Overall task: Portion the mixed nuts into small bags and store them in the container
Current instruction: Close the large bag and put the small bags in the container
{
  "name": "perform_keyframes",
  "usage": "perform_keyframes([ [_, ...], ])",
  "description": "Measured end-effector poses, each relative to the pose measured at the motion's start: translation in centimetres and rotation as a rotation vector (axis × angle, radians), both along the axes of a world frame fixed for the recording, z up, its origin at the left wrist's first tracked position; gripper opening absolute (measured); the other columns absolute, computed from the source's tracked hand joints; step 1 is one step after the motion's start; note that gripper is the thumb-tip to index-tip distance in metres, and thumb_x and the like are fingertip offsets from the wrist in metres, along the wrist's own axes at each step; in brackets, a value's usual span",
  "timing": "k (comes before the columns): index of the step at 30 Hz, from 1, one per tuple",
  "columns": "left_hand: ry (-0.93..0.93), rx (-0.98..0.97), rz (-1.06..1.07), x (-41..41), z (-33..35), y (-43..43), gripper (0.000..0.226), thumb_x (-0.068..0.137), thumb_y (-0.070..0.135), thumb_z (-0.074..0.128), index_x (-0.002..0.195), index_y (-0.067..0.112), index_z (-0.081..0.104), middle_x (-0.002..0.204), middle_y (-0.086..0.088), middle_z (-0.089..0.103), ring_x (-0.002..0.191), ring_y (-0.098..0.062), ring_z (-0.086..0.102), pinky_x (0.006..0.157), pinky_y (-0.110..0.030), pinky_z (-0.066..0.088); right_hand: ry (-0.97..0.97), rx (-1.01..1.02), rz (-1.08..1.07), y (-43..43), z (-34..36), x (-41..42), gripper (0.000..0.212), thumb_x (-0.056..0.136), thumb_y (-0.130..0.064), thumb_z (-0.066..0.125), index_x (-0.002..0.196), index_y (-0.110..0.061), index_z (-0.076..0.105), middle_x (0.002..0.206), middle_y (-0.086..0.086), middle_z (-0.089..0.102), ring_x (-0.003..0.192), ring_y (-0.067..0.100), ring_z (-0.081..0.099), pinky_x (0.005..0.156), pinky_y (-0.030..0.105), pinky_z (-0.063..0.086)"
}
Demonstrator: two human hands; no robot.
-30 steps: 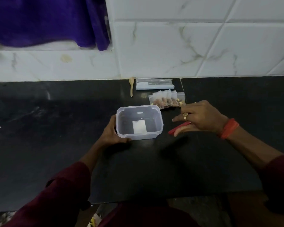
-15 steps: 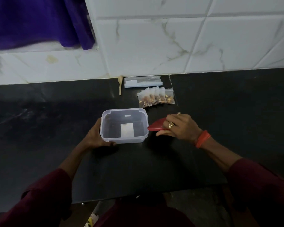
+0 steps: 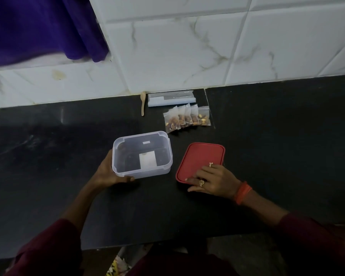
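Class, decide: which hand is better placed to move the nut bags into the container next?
Right hand, likely: it rests on the red lid, nearer the nut bags; left hand holds the container.

Lid [image 3: 201, 158]: red. Container [image 3: 141, 154]: clear. Tabletop [image 3: 48, 176]: black. Wall tiles [image 3: 177, 52]: white, grey-veined. Cloth [image 3: 38, 26]: purple. Wristband [image 3: 243, 193]: orange. Sleeves [image 3: 48, 251]: maroon.

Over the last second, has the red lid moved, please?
Yes. The red lid dropped from tilted to flat on the counter, right of the clear container.
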State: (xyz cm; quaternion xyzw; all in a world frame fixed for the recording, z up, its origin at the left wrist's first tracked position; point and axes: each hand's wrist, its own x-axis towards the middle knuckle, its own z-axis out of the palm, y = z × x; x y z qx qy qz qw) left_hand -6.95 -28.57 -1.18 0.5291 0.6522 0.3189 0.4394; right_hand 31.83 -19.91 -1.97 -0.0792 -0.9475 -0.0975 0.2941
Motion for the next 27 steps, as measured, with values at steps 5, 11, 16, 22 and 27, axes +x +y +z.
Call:
perform_keyframes([
  [5, -0.023, 0.033, 0.033, 1.0, 0.0, -0.5, 0.116, 0.048, 0.034, 0.096, 0.146, 0.028, 0.035, 0.141, 0.005, 0.052, 0.13, -0.016, 0.052, 0.097, -0.034, 0.053, -0.059, -0.068, -0.033, -0.6, -4.0, 1.6, 0.029, 0.095, -0.034, 0.069, 0.119, -0.018, 0.073, 0.092, 0.001, 0.068, 0.08, 0.014, 0.063, 0.072, 0.028, 0.051],
  [11, -0.033, 0.07, 0.042, 2.1, 0.2, -0.7, 0.115, 0.046, 0.034, 0.095, 0.145, 0.026, 0.036, 0.14, 0.003, 0.053, 0.128, -0.013, 0.053, 0.09, -0.021, 0.054, -0.07, -0.208, -0.089, -1.5, -5.8, 2.0, 0.019, 0.098, -0.025, 0.064, 0.113, -0.016, 0.073, 0.091, 0.003, 0.067, 0.077, 0.018, 0.063, 0.07, 0.034, 0.053],
  [16, -0.024, 0.05, 0.025, 2.3, 0.4, -0.5, 0.115, 0.047, 0.035, 0.096, 0.145, 0.028, 0.036, 0.141, 0.004, 0.052, 0.129, -0.016, 0.053, 0.094, -0.03, 0.054, -0.084, -0.393, -0.136, -2.1, -5.9, 1.9, 0.021, 0.097, -0.024, 0.065, 0.115, -0.014, 0.07, 0.101, 0.004, 0.066, 0.089, 0.02, 0.064, 0.076, 0.035, 0.054],
  [22, -0.024, 0.048, -0.016, 2.4, 0.0, 0.0, 0.116, 0.049, 0.035, 0.098, 0.145, 0.028, 0.035, 0.141, 0.003, 0.051, 0.13, -0.019, 0.052, 0.099, -0.044, 0.053, -0.149, -0.475, -0.146, -2.0, -5.3, 1.8, 0.025, 0.096, -0.026, 0.064, 0.117, -0.015, 0.069, 0.103, 0.003, 0.065, 0.09, 0.02, 0.064, 0.079, 0.037, 0.054],
  [27, 0.038, -0.028, -0.127, 1.5, -0.2, 0.5, 0.129, 0.046, 0.034, 0.101, 0.151, 0.033, 0.026, 0.145, 0.008, 0.048, 0.133, -0.015, 0.049, 0.104, -0.047, 0.049, -0.03, -0.506, -0.199, 0.2, -2.5, 1.4, 0.02, 0.093, -0.024, 0.064, 0.107, -0.014, 0.074, 0.095, 0.002, 0.065, 0.075, 0.013, 0.06, 0.066, 0.027, 0.051],
])
